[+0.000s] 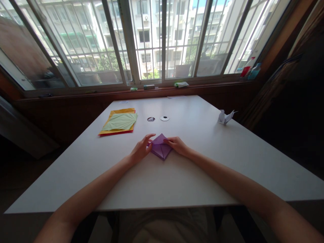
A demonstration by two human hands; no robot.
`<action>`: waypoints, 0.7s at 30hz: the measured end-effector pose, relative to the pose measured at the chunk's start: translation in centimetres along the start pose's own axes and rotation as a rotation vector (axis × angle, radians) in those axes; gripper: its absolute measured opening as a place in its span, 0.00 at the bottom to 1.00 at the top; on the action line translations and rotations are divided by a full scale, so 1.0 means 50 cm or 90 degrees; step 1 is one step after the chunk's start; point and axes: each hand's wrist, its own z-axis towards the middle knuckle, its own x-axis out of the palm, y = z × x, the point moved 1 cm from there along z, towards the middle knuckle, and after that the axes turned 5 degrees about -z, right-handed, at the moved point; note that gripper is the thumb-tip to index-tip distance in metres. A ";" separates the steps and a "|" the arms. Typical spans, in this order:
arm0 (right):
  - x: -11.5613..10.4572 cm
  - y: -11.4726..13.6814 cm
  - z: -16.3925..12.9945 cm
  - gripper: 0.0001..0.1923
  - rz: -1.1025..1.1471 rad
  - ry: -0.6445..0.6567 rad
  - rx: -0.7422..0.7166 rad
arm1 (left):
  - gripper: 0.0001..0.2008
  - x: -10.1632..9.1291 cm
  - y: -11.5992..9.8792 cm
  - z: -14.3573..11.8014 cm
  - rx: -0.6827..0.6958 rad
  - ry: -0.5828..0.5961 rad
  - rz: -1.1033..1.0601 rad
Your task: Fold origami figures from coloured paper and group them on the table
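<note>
A purple sheet of origami paper [162, 149], folded into a diamond with creases meeting along its middle, lies on the white table in front of me. At its left corner, my left hand [142, 148] pinches the edge between the thumb and the fingers behind it, while the index finger is lifted off. My right hand [178, 145] has the right side of the purple paper between thumb and fingers, the fingertips resting on its upper face. The fingers cover both side corners; the top and bottom points show.
A stack of yellow, red and pale green paper [118, 121] lies at left on the white table [162, 189]. Two round cable holes [164, 118] sit beyond my hands. A folded white paper figure [225, 117] stands near the right edge. Bottles [254, 71] stand on the windowsill.
</note>
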 end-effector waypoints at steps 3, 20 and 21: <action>0.001 -0.003 0.002 0.21 0.009 -0.011 0.000 | 0.21 -0.006 -0.011 0.001 0.130 -0.039 0.124; -0.005 0.009 -0.004 0.12 -0.052 -0.156 -0.072 | 0.26 0.012 -0.015 -0.002 0.097 0.161 0.156; -0.005 0.008 -0.004 0.11 -0.056 -0.172 -0.081 | 0.25 0.011 -0.014 -0.002 0.088 0.158 0.165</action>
